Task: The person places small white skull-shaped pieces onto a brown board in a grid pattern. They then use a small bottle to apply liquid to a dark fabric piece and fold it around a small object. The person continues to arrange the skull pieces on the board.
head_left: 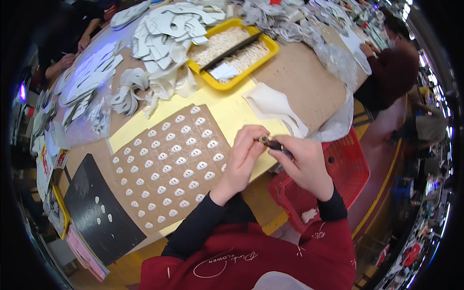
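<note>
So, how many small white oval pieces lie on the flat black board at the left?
4 small white oval pieces, clustered loosely on the flat black board's upper left part; none seems hidden.

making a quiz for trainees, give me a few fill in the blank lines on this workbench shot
1. Both hands, left hand and right hand, meet on a small dark ____.
2. Rows of small white pieces lie on a ____ board.
3. The tray at the far side is ____.
4. The basket beside the table is ____.

Missing words: tool; brown; yellow; red

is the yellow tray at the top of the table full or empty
Mostly full: the yellow tray holds pale small pieces across its floor, with a dark strip lying over them.
</note>
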### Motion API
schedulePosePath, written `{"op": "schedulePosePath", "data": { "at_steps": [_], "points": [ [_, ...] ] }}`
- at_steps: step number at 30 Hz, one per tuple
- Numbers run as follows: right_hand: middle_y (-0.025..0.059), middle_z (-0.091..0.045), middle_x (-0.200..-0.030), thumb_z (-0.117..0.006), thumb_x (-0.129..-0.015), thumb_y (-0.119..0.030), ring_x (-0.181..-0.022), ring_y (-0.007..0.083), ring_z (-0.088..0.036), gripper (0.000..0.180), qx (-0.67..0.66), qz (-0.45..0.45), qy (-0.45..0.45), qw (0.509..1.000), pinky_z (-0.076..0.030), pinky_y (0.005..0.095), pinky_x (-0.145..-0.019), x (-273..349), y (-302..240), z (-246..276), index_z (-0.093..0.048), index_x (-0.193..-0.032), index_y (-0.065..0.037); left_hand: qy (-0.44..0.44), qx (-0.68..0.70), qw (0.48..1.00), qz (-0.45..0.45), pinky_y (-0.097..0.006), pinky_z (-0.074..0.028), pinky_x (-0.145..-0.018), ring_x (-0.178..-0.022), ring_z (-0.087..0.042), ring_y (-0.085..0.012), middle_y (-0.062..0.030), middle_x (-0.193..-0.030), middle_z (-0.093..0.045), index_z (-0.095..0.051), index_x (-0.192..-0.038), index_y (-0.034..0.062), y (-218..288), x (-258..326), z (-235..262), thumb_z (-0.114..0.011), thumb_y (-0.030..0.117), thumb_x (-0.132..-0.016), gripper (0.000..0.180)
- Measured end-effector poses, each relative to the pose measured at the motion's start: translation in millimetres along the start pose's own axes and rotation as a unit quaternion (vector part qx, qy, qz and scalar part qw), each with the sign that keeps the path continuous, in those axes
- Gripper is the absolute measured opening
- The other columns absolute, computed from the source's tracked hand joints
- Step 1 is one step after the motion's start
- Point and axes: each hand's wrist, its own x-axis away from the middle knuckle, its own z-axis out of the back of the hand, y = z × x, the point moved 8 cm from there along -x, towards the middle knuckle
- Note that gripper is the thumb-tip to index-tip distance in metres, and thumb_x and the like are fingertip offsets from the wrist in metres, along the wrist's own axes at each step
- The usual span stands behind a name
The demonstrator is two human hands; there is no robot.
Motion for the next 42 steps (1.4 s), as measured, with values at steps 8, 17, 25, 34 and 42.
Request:
{"op": "schedulePosePath", "data": {
  "at_steps": [8,17,25,34,42],
  "points": [
    [0.0047,-0.057,-0.068,-0.071,-0.081,-0.016,-0.056,0.0227,-0.058,0.016,0.174,0.064,0.055,0.981,-0.042,0.0331,-0.050,-0.6,-15.1,1.9,-0.064,-0.093,-0.008,0.047,-0.049,0.997,0.022,-0.030,-0.044,-0.087,-0.098,-0.054,-0.0220,-0.0118,-0.108,-0.053,-0.054,-0.109,-0.0022,-1.6,-5.1,-1.0,-0.043,0.012,-0.102,0.020],
    [0.0047,-0.056,-0.064,-0.066,-0.084,-0.019,-0.053,0.0220,-0.059,0.018,0.152,0.066,0.019,0.986,-0.044,0.0328,-0.049,2.2,-14.7,2.8,-0.063,-0.099,-0.009,0.018,-0.014,0.999,0.023,-0.031,-0.042,-0.089,-0.102,-0.053,-0.0213,-0.0119,-0.110,-0.053,-0.055,-0.107,-0.0012,-2.4,-2.8,-3.9,-0.041,0.014,-0.102,0.021],
    [-0.0034,-0.046,-0.068,-0.066,-0.093,-0.018,-0.065,0.0029,-0.040,0.019,-0.472,-0.223,-0.001,0.853,-0.036,0.0232,-0.055,49.5,16.2,-55.9,-0.058,-0.094,0.000,0.011,-0.020,1.000,-0.006,-0.031,-0.039,-0.089,-0.100,-0.049,-0.0197,-0.0117,-0.111,-0.053,-0.054,-0.099,0.0022,-6.9,1.1,0.9,-0.043,0.026,-0.103,0.026],
    [0.0043,-0.062,-0.087,-0.047,-0.103,-0.017,-0.075,0.0062,-0.058,0.023,-0.396,-0.309,0.397,0.769,-0.046,0.0205,-0.069,134.0,133.7,-30.3,-0.058,-0.111,0.001,0.026,-0.069,0.997,-0.027,-0.033,-0.038,-0.096,-0.108,-0.049,-0.0205,-0.0113,-0.115,-0.053,-0.052,-0.099,0.0028,1.4,3.9,5.2,-0.041,0.023,-0.103,0.023],
    [0.0333,-0.059,-0.119,-0.047,-0.097,-0.029,-0.099,0.0479,-0.063,0.050,-0.169,-0.444,0.187,0.860,-0.052,0.0453,-0.089,186.5,294.9,-131.1,-0.042,-0.140,-0.003,0.043,-0.071,0.994,-0.065,-0.041,-0.037,-0.101,-0.112,-0.050,-0.0265,-0.0141,-0.114,-0.053,-0.050,-0.098,0.0031,-14.1,6.3,9.1,-0.041,0.035,-0.103,0.033]
  ]
}}
